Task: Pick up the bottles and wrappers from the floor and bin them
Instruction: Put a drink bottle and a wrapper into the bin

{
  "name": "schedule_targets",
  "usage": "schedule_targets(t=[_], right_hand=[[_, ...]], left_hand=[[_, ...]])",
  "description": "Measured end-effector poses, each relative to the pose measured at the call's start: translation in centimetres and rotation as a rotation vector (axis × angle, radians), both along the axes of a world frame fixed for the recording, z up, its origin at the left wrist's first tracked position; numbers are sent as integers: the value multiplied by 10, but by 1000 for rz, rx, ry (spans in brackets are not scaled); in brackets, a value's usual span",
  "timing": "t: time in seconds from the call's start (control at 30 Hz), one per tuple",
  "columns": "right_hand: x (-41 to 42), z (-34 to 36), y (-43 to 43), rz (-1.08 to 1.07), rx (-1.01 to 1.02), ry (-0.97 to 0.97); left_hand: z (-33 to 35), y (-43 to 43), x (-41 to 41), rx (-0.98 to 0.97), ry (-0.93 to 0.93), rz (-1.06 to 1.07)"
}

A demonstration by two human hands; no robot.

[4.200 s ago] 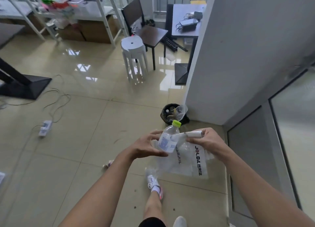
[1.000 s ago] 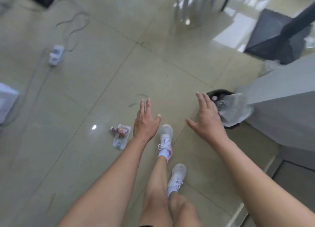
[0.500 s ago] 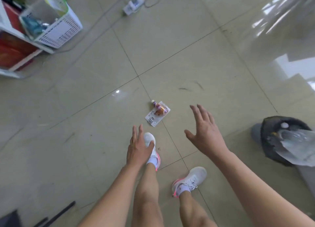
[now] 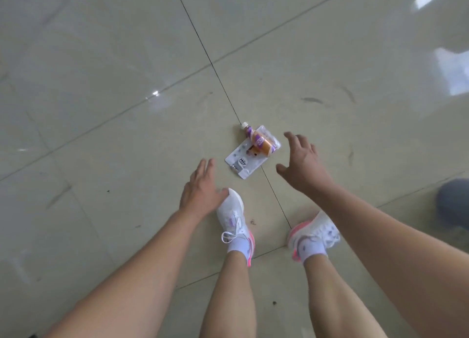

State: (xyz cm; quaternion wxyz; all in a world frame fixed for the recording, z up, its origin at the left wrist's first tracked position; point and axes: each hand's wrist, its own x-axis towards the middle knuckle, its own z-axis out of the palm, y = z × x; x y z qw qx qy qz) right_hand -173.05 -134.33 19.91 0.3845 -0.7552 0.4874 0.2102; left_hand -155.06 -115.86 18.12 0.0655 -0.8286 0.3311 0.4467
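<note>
A small bottle [image 4: 259,140] with an orange and purple label and a white cap lies on its side on the tiled floor, resting on a flat white wrapper [image 4: 243,163]. My right hand [image 4: 303,164] hovers just right of them, fingers spread and empty, a short gap from the bottle. Lower left of the wrapper, my left hand [image 4: 201,189] is open too, held above my left shoe. The bin shows only as a dark edge [image 4: 454,207] at the far right.
My two feet in white and pink shoes [image 4: 234,222] [image 4: 313,232] stand just below the litter. Glossy beige tiles with dark joints spread all around, with light reflections at the upper right.
The view has swung down and closer to the bottle and wrapper. Both empty hands have moved toward them, the right one nearly beside the bottle. The bin has slid almost out of view.
</note>
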Motion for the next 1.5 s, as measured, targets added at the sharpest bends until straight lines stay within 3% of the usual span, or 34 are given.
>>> schedule_targets(t=[0.23,0.4,0.57,0.7,0.8,0.87,1.07,1.27,1.37,1.5], right_hand=[[46,-186,-3,58,-34,2],[41,-266,9,-47,-33,7],[15,-286,18,-111,20,-60],[-21,-265,8,-262,94,-55],[-65,-223,-9,-473,120,-57],[-97,-176,-21,-635,132,-55],[-208,15,-55,-1013,149,-108],[-329,190,-68,-1386,-10,-141],[-385,237,-61,-1572,-32,-159],[-450,247,-38,-1855,16,-232]], left_hand=[[-185,-34,-11,79,48,138],[-257,-57,-54,99,-247,228],[-289,-54,-67,45,-441,198],[-283,-59,-51,41,-274,275],[-248,-75,-54,9,-31,504],[-204,-90,-72,-55,33,535],[-41,-155,-158,-261,192,299],[145,-251,-272,-301,367,115],[206,-287,-333,-324,430,34],[228,-326,-421,-300,521,-17]])
